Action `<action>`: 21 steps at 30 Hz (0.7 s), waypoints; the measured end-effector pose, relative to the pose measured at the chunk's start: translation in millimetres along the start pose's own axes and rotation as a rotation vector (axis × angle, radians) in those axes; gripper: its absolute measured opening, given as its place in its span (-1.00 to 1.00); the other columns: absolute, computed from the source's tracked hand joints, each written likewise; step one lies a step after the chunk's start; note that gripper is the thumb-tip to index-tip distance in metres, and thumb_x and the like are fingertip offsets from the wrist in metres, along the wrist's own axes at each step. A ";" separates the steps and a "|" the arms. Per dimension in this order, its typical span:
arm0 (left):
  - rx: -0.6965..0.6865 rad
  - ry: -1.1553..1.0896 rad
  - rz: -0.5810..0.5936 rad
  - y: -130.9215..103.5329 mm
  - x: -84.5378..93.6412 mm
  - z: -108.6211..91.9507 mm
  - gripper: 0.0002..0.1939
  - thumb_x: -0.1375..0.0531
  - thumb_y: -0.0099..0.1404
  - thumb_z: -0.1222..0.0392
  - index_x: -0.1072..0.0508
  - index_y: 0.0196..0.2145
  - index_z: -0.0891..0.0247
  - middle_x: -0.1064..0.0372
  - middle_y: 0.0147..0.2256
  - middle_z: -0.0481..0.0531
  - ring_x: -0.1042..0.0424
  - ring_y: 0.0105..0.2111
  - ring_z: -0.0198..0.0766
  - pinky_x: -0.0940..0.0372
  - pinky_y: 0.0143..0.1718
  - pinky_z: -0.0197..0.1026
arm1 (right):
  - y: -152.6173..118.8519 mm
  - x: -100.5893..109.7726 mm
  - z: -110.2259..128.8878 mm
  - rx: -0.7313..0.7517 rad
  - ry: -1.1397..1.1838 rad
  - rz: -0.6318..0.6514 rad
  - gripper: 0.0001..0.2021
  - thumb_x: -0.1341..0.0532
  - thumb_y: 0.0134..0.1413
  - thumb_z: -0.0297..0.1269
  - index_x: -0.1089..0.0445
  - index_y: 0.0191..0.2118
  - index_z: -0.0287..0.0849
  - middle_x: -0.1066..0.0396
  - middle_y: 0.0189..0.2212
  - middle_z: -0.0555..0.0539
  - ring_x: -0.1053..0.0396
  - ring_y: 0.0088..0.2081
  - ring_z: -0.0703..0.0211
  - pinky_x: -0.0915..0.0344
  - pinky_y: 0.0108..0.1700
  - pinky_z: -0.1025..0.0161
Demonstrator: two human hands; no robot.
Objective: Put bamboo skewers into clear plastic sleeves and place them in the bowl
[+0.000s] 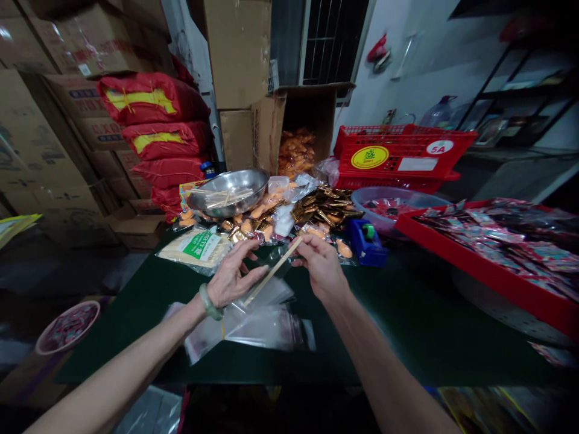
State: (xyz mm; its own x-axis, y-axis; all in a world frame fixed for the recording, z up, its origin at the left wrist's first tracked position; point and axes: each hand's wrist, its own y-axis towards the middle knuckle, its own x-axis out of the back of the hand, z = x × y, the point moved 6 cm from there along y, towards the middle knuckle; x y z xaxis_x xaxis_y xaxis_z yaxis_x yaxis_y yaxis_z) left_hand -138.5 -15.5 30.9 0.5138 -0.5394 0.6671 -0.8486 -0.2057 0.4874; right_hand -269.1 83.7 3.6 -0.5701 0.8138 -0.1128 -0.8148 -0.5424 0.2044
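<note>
My right hand [322, 265] pinches the upper end of a thin, pale bamboo stick [274, 272], which slants down to the left. Beside the stick, my left hand [237, 274], with a green bangle on its wrist, has thumb and fingers apart and seems to hold nothing. Under the stick's lower end lies a stack of clear plastic bags [262, 328] with a yellow band. A clear film shows faintly between the hands; whether either hand touches it I cannot tell. A green-labelled packet of sticks [199, 246] lies left of my left hand.
Behind the hands, a metal bowl [230, 188] with sticks stands near orange pieces [268, 232] and gold-brown sachets [325, 205]. To the right are a blue tape dispenser [367, 244], a red crate [402, 150] and a red tray [474, 277] of sachets. The table [380, 343] is dark green.
</note>
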 end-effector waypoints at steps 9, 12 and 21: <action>0.285 -0.578 -0.015 17.9 -3.1 -1.4 -0.48 -0.24 0.05 0.14 -0.25 -0.04 0.36 -0.32 -0.17 0.16 -0.30 -0.15 -0.21 -0.21 -0.16 -0.16 | 14.2 -14.9 55.4 0.163 0.010 0.046 -0.85 -0.15 -0.18 -0.21 -0.24 -0.49 -0.18 -0.22 -0.72 0.11 -0.18 -0.70 0.34 -0.15 -0.67 0.38; 0.339 -0.846 -0.022 27.5 -12.1 -13.7 -0.66 -0.28 -0.01 0.17 -0.39 -0.27 0.40 -0.37 -0.38 0.03 -0.34 -0.40 -0.36 -0.24 -0.33 -0.27 | 4.5 -17.9 67.8 0.267 -0.047 0.038 -0.85 -0.14 -0.10 -0.21 -0.23 -0.50 -0.17 -0.20 -0.72 0.11 -0.17 -0.70 0.36 -0.17 -0.64 0.38; 0.322 -0.880 -0.017 34.5 -24.4 -32.8 -0.70 -0.20 0.10 0.08 -0.34 -0.59 0.40 -0.24 -0.64 -0.09 -0.17 -0.63 -0.48 -0.09 -0.56 -0.38 | -11.0 10.5 78.4 0.225 -0.102 0.235 -0.76 -0.19 -0.10 -0.16 -0.29 -0.33 -0.22 -0.29 -0.64 0.07 -0.26 -0.64 0.34 -0.21 -0.62 0.38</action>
State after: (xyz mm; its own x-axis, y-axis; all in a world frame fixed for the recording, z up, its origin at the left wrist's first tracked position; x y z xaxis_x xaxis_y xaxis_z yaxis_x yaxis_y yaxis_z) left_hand -176.1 17.3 49.9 0.3585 -0.9310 -0.0690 -0.9033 -0.3646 0.2262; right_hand -258.0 114.6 76.4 -0.7166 0.6950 0.0585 -0.6125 -0.6673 0.4238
